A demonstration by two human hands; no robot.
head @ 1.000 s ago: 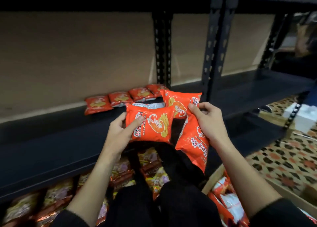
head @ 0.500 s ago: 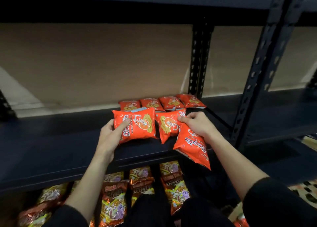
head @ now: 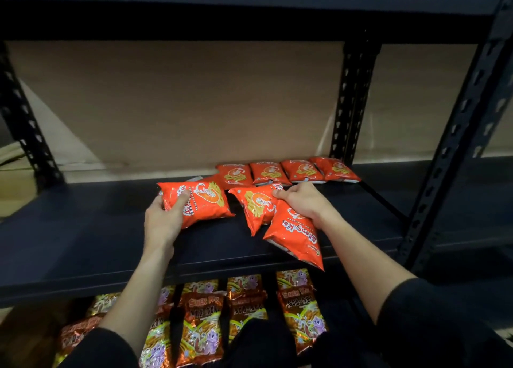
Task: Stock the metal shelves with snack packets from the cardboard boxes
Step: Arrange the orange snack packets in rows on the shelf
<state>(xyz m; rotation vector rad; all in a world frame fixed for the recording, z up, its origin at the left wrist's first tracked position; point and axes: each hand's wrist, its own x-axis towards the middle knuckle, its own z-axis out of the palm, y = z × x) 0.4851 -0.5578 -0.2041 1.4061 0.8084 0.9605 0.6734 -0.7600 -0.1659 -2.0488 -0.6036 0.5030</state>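
Note:
My left hand grips an orange snack packet by its left end, low over the dark metal shelf. My right hand holds two orange packets: one lying toward the shelf's middle, the other hanging tilted over the front edge. Several more orange packets lie in a row along the back of the shelf, just beyond my hands.
Brown board backs the shelf. Black perforated uprights stand at the right, another post nearer. The shelf below holds several brown and yellow snack packets. An upper shelf closes overhead.
Both hands have carried the three orange packets forward and down onto the shelf, close to the back row. The view has shifted closer to the shelf.

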